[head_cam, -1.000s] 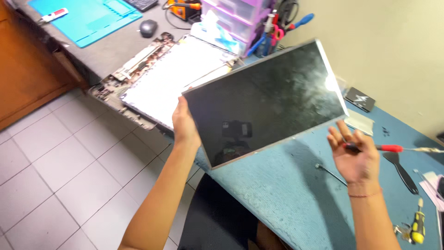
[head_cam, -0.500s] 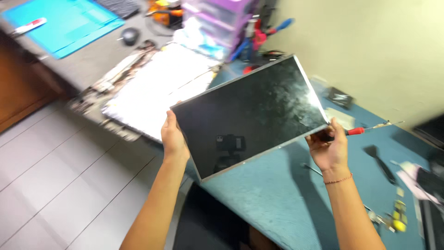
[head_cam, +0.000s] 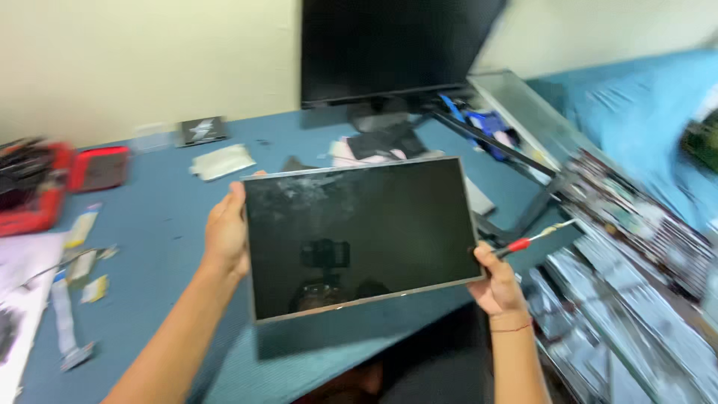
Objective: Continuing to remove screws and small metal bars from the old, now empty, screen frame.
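A bare laptop display panel (head_cam: 359, 236) is held mid-frame above the blue desk (head_cam: 157, 224), gripped at its edges by the left hand (head_cam: 226, 233) and the right hand (head_cam: 495, 281), whose closed fingers also pinch a red-handled screwdriver (head_cam: 532, 239); steady carrying seems needed.

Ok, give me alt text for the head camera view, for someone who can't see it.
Two bare hands hold a dark, dusty flat screen panel above a blue worktable: the left hand grips its left edge, and the right hand grips its lower right corner along with a red-handled screwdriver. A black monitor stands behind.
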